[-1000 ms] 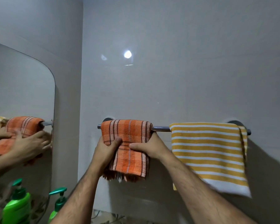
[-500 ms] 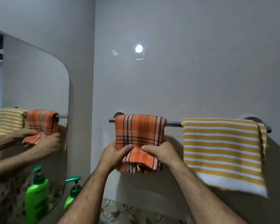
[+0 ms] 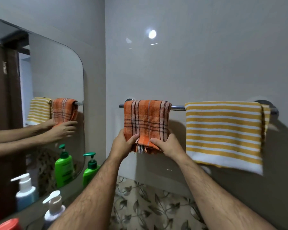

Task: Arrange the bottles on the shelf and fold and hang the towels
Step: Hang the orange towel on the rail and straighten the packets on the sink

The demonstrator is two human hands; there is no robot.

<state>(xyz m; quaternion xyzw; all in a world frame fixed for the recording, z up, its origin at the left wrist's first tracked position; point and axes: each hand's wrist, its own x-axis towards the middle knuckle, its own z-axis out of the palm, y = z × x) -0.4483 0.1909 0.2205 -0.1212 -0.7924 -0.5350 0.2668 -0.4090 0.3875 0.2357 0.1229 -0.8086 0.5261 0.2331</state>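
Head view: both hands pinch the lower edge of the orange plaid towel [image 3: 146,121], which hangs folded over the left part of the chrome towel bar [image 3: 177,107]. Left hand [image 3: 123,145] has its thumb on the front of the cloth, fingers behind; right hand [image 3: 167,146] grips likewise. A yellow striped towel [image 3: 223,133] hangs just beside it on the right. Below left, a green pump bottle [image 3: 90,170] and a white pump bottle [image 3: 54,208] stand on the shelf [image 3: 73,188] by the mirror [image 3: 56,80].
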